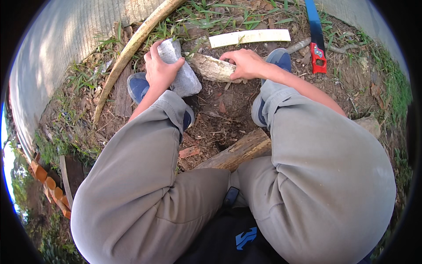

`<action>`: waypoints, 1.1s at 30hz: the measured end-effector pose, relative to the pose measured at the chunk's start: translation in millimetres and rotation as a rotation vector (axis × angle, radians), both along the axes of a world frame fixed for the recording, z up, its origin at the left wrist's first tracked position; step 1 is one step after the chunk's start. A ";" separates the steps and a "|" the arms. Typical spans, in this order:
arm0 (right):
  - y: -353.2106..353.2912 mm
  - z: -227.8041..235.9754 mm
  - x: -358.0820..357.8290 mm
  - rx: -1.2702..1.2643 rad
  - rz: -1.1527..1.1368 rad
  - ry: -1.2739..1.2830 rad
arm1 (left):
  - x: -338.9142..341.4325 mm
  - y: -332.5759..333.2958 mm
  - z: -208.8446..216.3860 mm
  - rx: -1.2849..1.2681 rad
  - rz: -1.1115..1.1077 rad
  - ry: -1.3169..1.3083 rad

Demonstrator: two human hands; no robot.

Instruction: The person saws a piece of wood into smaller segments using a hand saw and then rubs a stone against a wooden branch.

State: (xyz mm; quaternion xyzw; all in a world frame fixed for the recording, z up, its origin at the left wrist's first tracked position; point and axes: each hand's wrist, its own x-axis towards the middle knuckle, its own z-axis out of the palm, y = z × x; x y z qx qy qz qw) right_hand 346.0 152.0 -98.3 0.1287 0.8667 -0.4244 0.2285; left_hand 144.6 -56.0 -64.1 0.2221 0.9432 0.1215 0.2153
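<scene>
A pale grey stone block (183,80) stands between my shoes, and my left hand (161,67) grips its left side, thumb and fingers spread around it. Touching the stone's right side is a short piece of rough, bark-covered wood (206,67), lying on the soil. Its right end is in my right hand (247,64), fingers over the top; the underside of that grip is hidden. Just beyond the wood lies a pale, flat, slightly curved strip (250,38).
At the upper right lies a handsaw with a red handle (318,59) and blue blade. A long curved stick (127,53) runs along the left, near pale sheeting (66,57). Nearer me, a log (241,150) rests between my legs. Grass and twigs cover the soil.
</scene>
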 end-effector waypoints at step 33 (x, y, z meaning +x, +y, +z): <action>-42.5 -12.3 9.4 -0.171 -0.251 -0.070 | 3.4 7.0 -5.8 0.018 -0.136 -0.016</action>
